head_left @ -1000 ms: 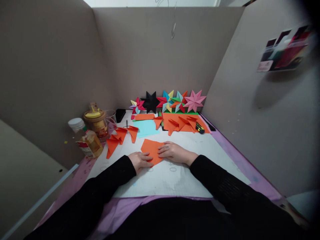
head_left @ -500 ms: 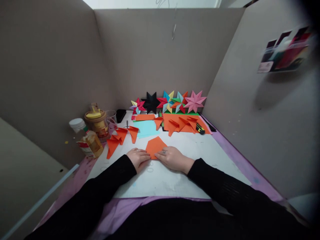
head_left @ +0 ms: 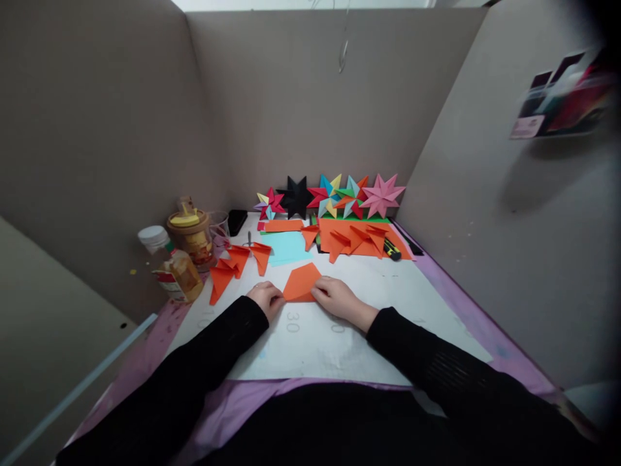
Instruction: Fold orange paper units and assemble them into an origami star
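Observation:
An orange sheet of paper [head_left: 301, 283] with folded edges lies on the white mat [head_left: 320, 353], between my hands. My left hand [head_left: 268, 298] is closed at its lower left corner, fingers curled together on the paper's edge. At the sheet's right side, my right hand [head_left: 338, 299] pinches the edge with thumb and fingers. Folded orange pieces [head_left: 237, 259] lie to the left, and more folded orange pieces [head_left: 358, 239] rest on an orange sheet behind. Light blue paper [head_left: 286, 249] lies just beyond the sheet in my hands.
Paper stars [head_left: 383, 195] stand along the back wall. At the left are a bottle [head_left: 175, 275], a lidded tub [head_left: 193, 238], a clear cup [head_left: 219, 226] and a black phone [head_left: 237, 222]. A yellow and black cutter [head_left: 392, 250] lies back right.
Both hands have drawn from the middle of the orange paper to its lower left corner and right side, and their fingers have curled in. The view has shifted slightly.

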Demonstrator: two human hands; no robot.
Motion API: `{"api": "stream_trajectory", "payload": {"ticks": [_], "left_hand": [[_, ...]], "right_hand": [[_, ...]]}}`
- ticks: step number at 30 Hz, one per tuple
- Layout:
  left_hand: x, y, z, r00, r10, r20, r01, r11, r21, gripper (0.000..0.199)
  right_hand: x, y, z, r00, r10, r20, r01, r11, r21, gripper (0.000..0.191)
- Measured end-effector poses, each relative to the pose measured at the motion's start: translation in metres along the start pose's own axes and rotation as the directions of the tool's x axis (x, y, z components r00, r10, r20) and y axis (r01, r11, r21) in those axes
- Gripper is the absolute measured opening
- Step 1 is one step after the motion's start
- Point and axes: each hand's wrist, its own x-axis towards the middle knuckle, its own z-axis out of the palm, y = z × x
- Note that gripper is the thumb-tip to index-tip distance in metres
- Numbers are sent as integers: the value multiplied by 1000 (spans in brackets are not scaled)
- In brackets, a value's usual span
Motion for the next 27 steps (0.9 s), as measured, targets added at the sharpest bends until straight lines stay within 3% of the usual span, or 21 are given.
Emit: {"api": "stream_trajectory", "payload": {"ticks": [6, 12, 14, 18, 20, 24, 27], "left_hand": [[0, 4, -1, 997, -74, 19, 73, 997, 13, 19], [1, 3, -2, 997, -57, 42, 58, 998, -25, 21], [2, 2, -1, 997, -57, 47, 58, 998, -31, 18], [2, 0, 1, 996, -72, 43, 74, 996, -42, 13], [3, -2, 2, 996, -74, 45, 76, 996, -51, 13], [5, -6, 3, 997, -71, 37, 73, 996, -47, 16], [6, -9, 3, 996, -87, 16, 87, 996, -6, 22]], "right_hand": [[6, 4, 0, 997, 76, 18, -75, 997, -29, 23], [8, 15, -5, 977, 174, 122, -195, 964, 183, 40], [12, 21, -7, 970, 205, 129, -226, 957, 181, 37], [28, 32, -8, 996, 86, 26, -88, 994, 58, 15], [41, 35, -5, 1000, -19, 16, 19, 999, 37, 26], [74, 34, 2, 964, -137, 229, 142, 990, -7, 53], [96, 29, 4, 932, -85, 354, 130, 986, -105, 52]]}}
